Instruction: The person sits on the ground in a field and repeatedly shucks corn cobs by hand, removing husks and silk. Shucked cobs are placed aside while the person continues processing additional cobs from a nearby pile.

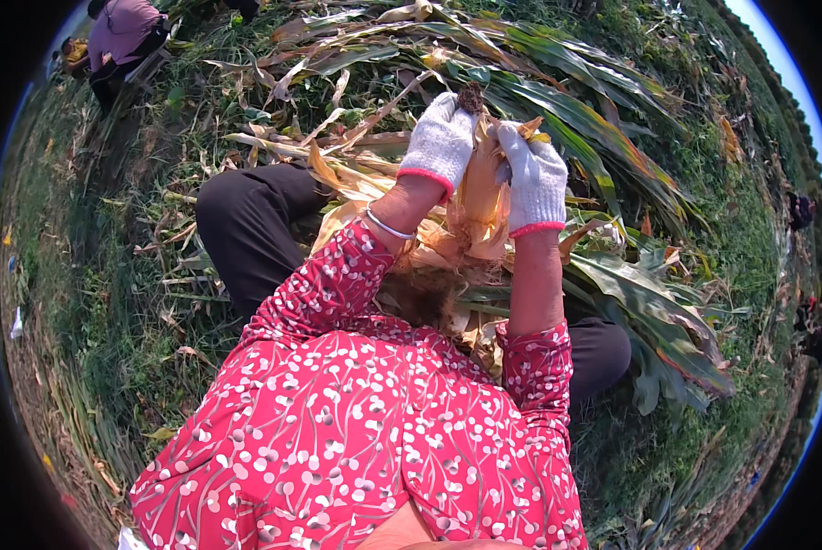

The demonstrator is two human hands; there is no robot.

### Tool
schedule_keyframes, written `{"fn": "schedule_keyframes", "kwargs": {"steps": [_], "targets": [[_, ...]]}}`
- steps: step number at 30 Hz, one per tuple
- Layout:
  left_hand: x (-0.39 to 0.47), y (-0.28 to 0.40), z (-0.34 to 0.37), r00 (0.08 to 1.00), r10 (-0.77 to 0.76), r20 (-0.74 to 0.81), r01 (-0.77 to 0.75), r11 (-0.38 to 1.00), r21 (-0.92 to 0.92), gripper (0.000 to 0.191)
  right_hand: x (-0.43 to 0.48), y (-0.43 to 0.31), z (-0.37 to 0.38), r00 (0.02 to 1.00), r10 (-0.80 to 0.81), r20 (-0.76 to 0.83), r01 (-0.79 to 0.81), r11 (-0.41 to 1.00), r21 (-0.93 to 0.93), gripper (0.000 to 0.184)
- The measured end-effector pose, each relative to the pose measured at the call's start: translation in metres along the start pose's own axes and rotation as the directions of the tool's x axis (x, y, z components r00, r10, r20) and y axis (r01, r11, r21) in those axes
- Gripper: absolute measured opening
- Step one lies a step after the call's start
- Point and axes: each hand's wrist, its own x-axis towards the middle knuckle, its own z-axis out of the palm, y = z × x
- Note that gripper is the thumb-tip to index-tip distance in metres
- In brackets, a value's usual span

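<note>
In front of my bent legs, an ear of corn [478, 189] is held between my two hands, in pale yellow husk. Dark brown dried silk [470, 98] shows at its far tip. My left hand [442, 137], in a white knit glove with a pink cuff, grips the husk beside that tip. On the other side, my right hand [533, 172], gloved the same way, pinches the husk with thumb and fingers. Loose dry husks [352, 182] lie around and under the ear. The fingers of my left hand are partly hidden.
Cut corn stalks with long green and brown leaves [562, 103] lie ahead and to the right. More broad leaves [658, 316] spread beside my right knee. Green weeds [122, 316] cover the ground at left. A person in a pink top [123, 31] bends over at the far left.
</note>
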Motion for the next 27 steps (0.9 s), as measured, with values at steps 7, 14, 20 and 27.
{"fn": "schedule_keyframes", "kwargs": {"steps": [7, 14, 20, 27], "targets": [[0.023, -0.016, -0.017, 0.987, -0.15, -0.053, 0.153, 0.987, 0.054, 0.026, -0.012, 0.012, 0.021, 0.995, 0.06, 0.074, -0.083, 0.931, 0.354, 0.033], [0.048, -0.061, -0.017, 0.999, 0.011, -0.041, 0.003, 0.949, 0.315, 0.029, -0.036, 0.027, 0.026, 0.989, 0.13, 0.076, -0.147, 0.707, 0.692, 0.036], [0.083, -0.066, -0.089, 0.975, -0.21, -0.078, 0.206, 0.701, 0.683, 0.036, -0.127, 0.038, 0.002, 0.841, 0.509, 0.183, -0.503, 0.861, -0.078, 0.042], [0.045, -0.032, -0.033, 0.992, -0.099, 0.075, 0.113, 0.97, -0.214, 0.027, -0.114, -0.023, -0.038, 0.902, 0.349, 0.255, -0.302, 0.931, -0.206, 0.035]]}}
